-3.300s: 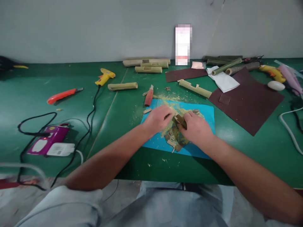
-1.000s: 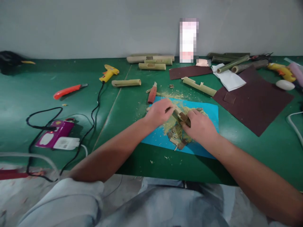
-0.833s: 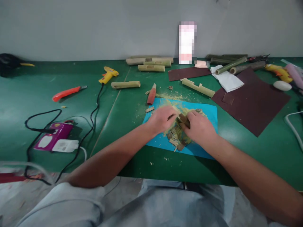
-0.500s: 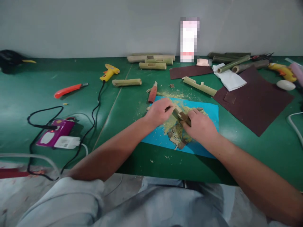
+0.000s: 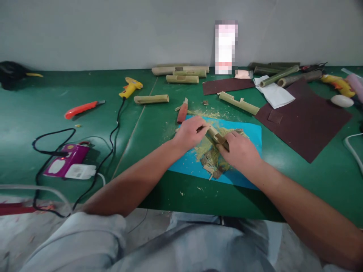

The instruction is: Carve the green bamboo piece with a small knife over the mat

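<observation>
A short bamboo tube [image 5: 212,133] with a rectangular slot cut in its side is held at a slant between both my hands. My left hand [image 5: 190,130] is closed, its thumb and fingertips pinched at the tube's upper left end. My right hand [image 5: 241,148] wraps round the lower right end and hides it. Beneath them, a blue sheet [image 5: 187,162] carries pale shavings and a pile of bamboo chips [image 5: 210,164]. Just beyond my left hand lies a knife with a red handle [image 5: 182,113].
Beyond are cut bamboo tubes [image 5: 183,79], a notched one [image 5: 238,103] and brown sandpaper sheets [image 5: 306,124]. To the left lie a yellow glue gun [image 5: 131,87], an orange cutter [image 5: 82,109] and a purple power strip [image 5: 66,160] with cords. A blurred bright screen [image 5: 226,47] stands against the wall.
My hands and the bamboo tube stay almost in place. The left fingertips have shifted very slightly at the tube's end, and the whole view has moved a touch.
</observation>
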`<state>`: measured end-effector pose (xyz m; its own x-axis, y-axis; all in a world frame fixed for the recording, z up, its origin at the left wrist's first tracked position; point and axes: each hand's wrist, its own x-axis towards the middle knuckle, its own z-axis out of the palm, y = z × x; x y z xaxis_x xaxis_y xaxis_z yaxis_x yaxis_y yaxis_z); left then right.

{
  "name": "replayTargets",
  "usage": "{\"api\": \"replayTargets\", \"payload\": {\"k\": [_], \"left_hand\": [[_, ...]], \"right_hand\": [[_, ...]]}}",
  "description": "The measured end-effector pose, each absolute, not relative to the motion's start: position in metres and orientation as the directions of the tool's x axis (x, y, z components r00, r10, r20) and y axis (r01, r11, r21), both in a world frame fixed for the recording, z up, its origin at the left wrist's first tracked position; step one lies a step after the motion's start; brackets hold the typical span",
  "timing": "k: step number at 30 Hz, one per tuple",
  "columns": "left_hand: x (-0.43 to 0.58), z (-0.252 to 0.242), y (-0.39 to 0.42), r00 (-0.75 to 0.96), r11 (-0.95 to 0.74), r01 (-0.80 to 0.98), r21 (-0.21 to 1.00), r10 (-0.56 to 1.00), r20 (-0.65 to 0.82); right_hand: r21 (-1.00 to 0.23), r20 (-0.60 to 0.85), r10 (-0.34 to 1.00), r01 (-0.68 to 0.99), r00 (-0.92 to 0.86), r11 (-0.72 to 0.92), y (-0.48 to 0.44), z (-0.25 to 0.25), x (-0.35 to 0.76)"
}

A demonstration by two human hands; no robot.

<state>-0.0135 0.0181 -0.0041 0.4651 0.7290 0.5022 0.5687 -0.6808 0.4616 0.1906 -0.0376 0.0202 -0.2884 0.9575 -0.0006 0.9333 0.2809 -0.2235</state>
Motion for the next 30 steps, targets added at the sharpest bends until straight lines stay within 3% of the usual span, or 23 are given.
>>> {"api": "replayTargets", "payload": {"k": [4, 21, 25, 30], "left_hand": [[-0.0125, -0.0033, 0.0174, 0.529, -0.718, 0.519, 0.463, 0.696, 0.485], [-0.0123, -0.0049, 0.0177, 0.477, -0.700, 0.568, 0.432, 0.708, 0.521], [-0.0129, -0.0064, 0.0179, 0.545, -0.746, 0.529, 0.404, 0.664, 0.512], [-0.0146, -0.0068, 0.0212, 0.485, -0.721, 0.542, 0.431, 0.687, 0.540]], "right_hand": [[-0.230, -0.003, 0.955, 0.930, -0.296, 0.287, -0.0367, 0.0197, 0.1915], [-0.223, -0.003, 0.962, 0.939, -0.271, 0.264, -0.0364, 0.0196, 0.1916], [-0.210, -0.010, 0.962, 0.941, -0.273, 0.265, -0.0358, 0.0201, 0.1922], [-0.205, -0.002, 0.961, 0.941, -0.277, 0.271, -0.0353, 0.0194, 0.1938]]}}
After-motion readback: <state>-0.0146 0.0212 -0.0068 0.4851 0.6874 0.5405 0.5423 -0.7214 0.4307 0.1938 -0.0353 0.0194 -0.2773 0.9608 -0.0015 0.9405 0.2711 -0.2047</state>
